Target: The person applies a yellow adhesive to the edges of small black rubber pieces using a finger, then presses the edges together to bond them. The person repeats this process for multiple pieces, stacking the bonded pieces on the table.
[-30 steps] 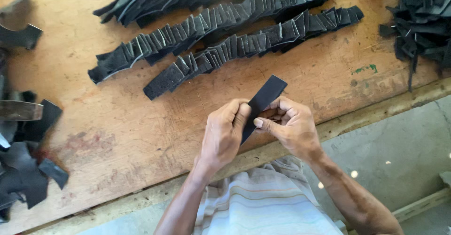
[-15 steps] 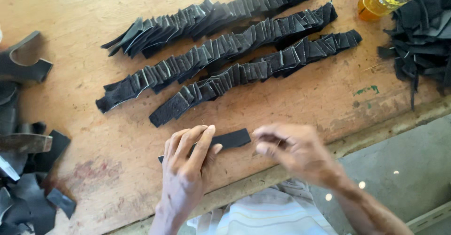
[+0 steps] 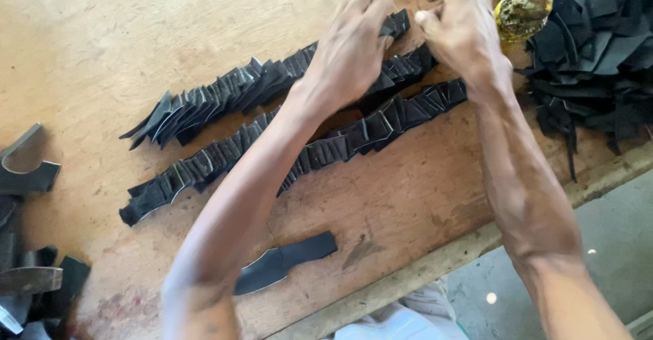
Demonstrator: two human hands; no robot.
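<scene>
Black strips (image 3: pixel 381 126) under, seemingly, both hands

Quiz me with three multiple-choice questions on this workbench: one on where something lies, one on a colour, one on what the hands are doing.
1. Where does the single loose strip lie?
A. near the table's front edge
B. on the floor
C. on the bottle

2. What colour are the overlapped strip rows?
A. white
B. black
C. red

3. What are the left hand and right hand doing?
A. resting in the lap
B. reaching over the far rows
C. holding the bottle

Answers: 1 A, it lies alone by the edge. 2 B, all dark. 3 B, both hands sit over the rows' far ends.
</scene>
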